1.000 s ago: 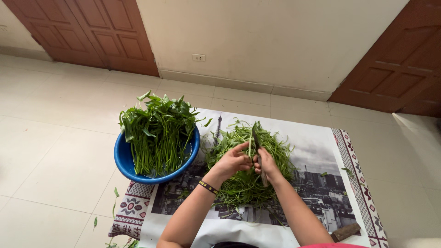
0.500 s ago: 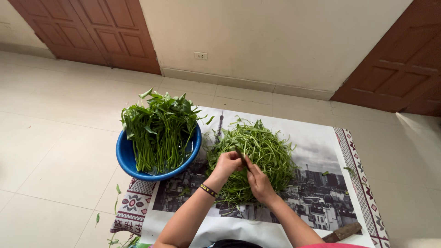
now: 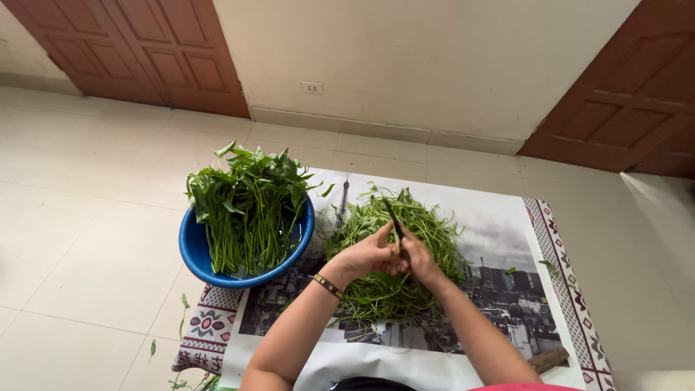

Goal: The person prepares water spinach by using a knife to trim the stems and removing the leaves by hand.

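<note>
On the tiled floor, one printed mat [image 3: 499, 239] is bearing one blue basin [image 3: 197, 250], one greens pile [image 3: 434, 232]; left hand [image 3: 365, 255] and right hand [image 3: 420, 262] are together pinching one stem [image 3: 394, 221], pointing away, slightly leftward.

Glossy blue plastic basin [image 3: 194, 250] holds smooth, shiny leafy stems [image 3: 250, 203]; the printed mat [image 3: 499, 239] looks like matt cloth, on smooth pale floor tiles [image 3: 87, 239].

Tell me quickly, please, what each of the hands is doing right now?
Left hand: closed, pinching a thin green vegetable stem.
Right hand: closed against the same stem; its exact grip cannot be told.
</note>
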